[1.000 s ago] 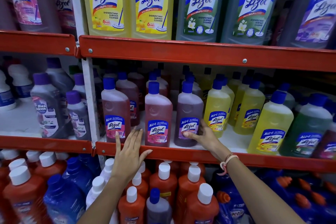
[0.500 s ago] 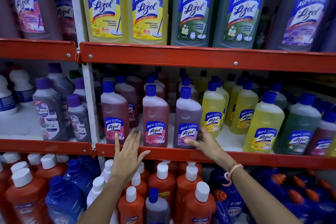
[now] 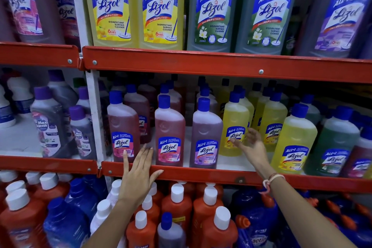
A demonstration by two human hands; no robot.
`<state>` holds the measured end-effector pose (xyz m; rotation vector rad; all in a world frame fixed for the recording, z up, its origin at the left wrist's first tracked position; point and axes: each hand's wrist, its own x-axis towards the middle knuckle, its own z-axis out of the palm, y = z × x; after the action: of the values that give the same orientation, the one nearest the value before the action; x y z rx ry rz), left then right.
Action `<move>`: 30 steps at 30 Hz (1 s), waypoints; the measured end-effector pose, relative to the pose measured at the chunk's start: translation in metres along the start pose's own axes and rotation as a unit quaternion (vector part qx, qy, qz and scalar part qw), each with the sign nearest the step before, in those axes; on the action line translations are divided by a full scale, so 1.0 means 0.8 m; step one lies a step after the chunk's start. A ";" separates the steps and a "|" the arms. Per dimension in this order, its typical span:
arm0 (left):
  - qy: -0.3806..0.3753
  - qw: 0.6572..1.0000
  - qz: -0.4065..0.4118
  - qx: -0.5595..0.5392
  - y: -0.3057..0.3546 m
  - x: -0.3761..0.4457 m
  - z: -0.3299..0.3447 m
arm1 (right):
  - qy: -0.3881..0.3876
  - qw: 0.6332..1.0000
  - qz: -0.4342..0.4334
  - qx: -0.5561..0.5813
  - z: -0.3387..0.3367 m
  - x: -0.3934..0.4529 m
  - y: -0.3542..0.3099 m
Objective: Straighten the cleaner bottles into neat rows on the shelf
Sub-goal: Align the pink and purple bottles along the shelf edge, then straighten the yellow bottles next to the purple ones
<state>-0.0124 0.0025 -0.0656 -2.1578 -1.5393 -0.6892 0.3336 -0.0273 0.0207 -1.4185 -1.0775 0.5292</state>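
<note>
On the middle shelf (image 3: 201, 174) stand cleaner bottles with blue caps. At the front are two pink bottles (image 3: 122, 126) (image 3: 169, 133), a purple bottle (image 3: 206, 135) and a yellow bottle (image 3: 234, 124). My left hand (image 3: 138, 173) lies flat and open on the red shelf edge, fingertips at the base of the left pink bottle. My right hand (image 3: 251, 147) is open beside the yellow bottle, fingers spread, just right of the purple bottle and holding nothing.
More yellow bottles (image 3: 293, 139) and a green bottle (image 3: 332, 139) stand to the right. Large bottles (image 3: 112, 8) fill the top shelf. Orange bottles (image 3: 177, 205) with white caps and blue bottles (image 3: 66, 225) crowd the bottom shelf. A white upright (image 3: 94, 106) divides the bays.
My right hand has let go of the purple bottle's base and moved right and up to the yellow bottle. My left hand stays on the shelf edge.
</note>
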 end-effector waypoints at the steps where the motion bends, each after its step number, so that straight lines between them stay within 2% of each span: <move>1: 0.001 1.000 -0.001 -0.001 0.000 0.000 0.000 | -0.014 1.000 0.014 0.008 0.000 0.006 0.001; 9: -0.017 1.000 -0.008 -0.003 0.000 0.002 -0.002 | -0.078 0.993 0.073 0.045 -0.004 0.037 0.007; 20: -0.032 0.999 -0.008 -0.002 0.000 0.001 -0.005 | -0.169 0.985 0.043 -0.005 -0.030 0.013 0.005; 30: -0.042 0.999 -0.005 0.020 0.003 -0.002 -0.011 | -0.190 0.981 0.032 -0.016 -0.055 -0.022 0.005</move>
<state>-0.0122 -0.0043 -0.0595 -2.1770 -1.5939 -0.5720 0.3633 -0.0647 0.0199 -1.4158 -1.3506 0.8572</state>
